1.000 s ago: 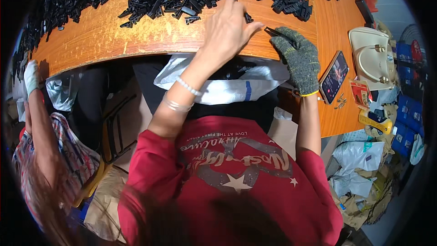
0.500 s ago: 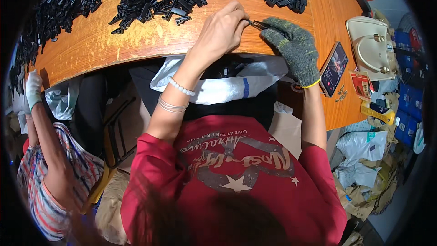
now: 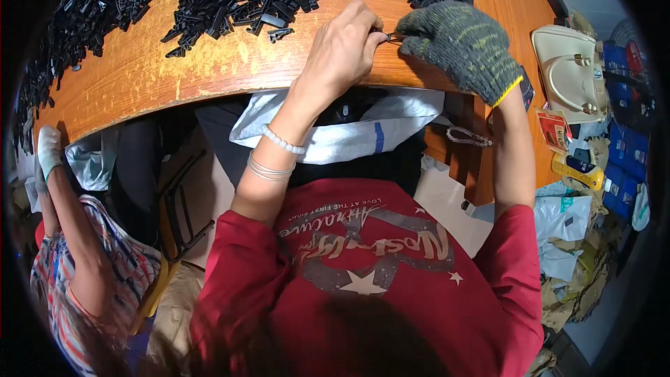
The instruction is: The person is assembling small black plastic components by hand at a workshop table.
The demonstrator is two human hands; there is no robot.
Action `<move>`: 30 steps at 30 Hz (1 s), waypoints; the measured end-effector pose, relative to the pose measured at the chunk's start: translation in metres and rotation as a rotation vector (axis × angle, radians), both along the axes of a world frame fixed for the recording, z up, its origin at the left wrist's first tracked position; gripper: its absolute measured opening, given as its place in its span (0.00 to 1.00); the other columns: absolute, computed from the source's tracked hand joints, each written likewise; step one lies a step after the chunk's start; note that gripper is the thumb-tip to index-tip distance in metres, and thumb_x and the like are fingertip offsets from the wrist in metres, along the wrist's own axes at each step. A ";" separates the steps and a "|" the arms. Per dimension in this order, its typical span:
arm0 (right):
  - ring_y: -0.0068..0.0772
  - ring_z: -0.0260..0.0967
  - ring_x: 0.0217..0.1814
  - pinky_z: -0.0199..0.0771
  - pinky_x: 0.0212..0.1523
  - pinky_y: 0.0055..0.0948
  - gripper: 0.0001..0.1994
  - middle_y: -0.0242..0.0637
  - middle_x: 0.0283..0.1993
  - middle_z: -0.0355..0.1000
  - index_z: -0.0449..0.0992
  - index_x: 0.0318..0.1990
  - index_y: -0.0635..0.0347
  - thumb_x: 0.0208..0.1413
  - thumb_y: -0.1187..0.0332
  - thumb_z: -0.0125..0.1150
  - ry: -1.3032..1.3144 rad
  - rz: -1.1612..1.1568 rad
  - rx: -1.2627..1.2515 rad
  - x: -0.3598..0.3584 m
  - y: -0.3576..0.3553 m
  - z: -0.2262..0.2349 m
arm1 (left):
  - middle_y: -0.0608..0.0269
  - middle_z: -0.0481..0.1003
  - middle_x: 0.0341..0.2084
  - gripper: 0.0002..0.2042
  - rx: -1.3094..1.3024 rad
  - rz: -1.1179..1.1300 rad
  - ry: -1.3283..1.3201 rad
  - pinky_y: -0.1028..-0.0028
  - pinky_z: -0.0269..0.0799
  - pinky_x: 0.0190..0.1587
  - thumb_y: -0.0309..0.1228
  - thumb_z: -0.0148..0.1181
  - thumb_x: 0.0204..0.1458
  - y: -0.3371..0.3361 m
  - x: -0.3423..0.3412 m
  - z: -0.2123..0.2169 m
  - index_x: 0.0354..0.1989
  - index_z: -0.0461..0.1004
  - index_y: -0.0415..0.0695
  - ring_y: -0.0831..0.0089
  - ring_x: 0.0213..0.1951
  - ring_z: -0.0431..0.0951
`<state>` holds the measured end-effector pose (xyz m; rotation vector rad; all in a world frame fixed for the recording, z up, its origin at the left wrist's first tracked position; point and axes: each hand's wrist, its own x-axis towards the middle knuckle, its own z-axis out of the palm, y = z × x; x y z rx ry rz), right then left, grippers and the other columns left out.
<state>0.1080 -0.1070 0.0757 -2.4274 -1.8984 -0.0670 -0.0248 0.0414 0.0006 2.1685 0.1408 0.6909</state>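
Note:
My left hand (image 3: 343,45) is bare, with a beaded bracelet and thin bangles on the forearm. Its thumb and fingertips pinch one end of a small black plastic part (image 3: 392,37) just above the table. On the other side, my right hand (image 3: 460,45), in a grey-green knit glove with a yellow cuff, closes its fingertips on that same part. Most of the part is hidden by the fingers. Beyond my hands, a large pile of black plastic pieces (image 3: 241,0) covers the far side of the wooden table (image 3: 216,70).
An open white sack (image 3: 335,141) with black pieces inside lies below the table edge. A cream handbag (image 3: 567,73), a red packet (image 3: 553,130), a yellow-handled tool (image 3: 578,169) and a mostly covered phone (image 3: 527,87) lie right. At left, another person's white-gloved hand (image 3: 49,148) touches the table.
My right hand has turned, its elbow and wrist swinging outward to the right, so the forearm now covers most of the phone. My left hand has stayed nearly in place.

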 end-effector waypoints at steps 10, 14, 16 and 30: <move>0.42 0.75 0.30 0.74 0.28 0.39 0.08 0.41 0.27 0.75 0.77 0.27 0.55 0.44 0.62 0.64 -0.181 0.166 0.021 -0.023 0.035 0.007 | 0.49 0.69 0.31 0.07 -0.060 -0.043 -0.055 0.58 0.70 0.35 0.17 0.58 0.42 -0.001 -0.002 -0.002 0.29 0.68 0.35 0.48 0.35 0.73; 0.40 0.76 0.29 0.75 0.30 0.36 0.11 0.40 0.27 0.75 0.77 0.28 0.55 0.43 0.59 0.67 -0.125 0.170 0.022 -0.029 0.038 0.009 | 0.49 0.68 0.32 0.08 -0.050 0.090 0.019 0.58 0.70 0.35 0.13 0.54 0.39 -0.015 -0.004 0.004 0.29 0.68 0.35 0.47 0.35 0.73; 0.40 0.76 0.30 0.76 0.30 0.36 0.11 0.40 0.27 0.75 0.77 0.28 0.54 0.43 0.58 0.67 -0.119 0.164 0.002 -0.032 0.039 0.008 | 0.49 0.69 0.32 0.08 -0.041 0.083 0.026 0.60 0.70 0.35 0.14 0.54 0.41 -0.013 -0.004 0.002 0.32 0.69 0.35 0.47 0.35 0.73; 0.37 0.74 0.43 0.75 0.40 0.34 0.15 0.36 0.43 0.75 0.75 0.48 0.51 0.56 0.57 0.57 0.085 -0.201 0.325 -0.061 0.005 -0.022 | 0.50 0.74 0.30 0.08 0.042 0.152 -0.041 0.68 0.72 0.33 0.22 0.57 0.52 -0.007 -0.006 0.000 0.40 0.70 0.36 0.55 0.32 0.77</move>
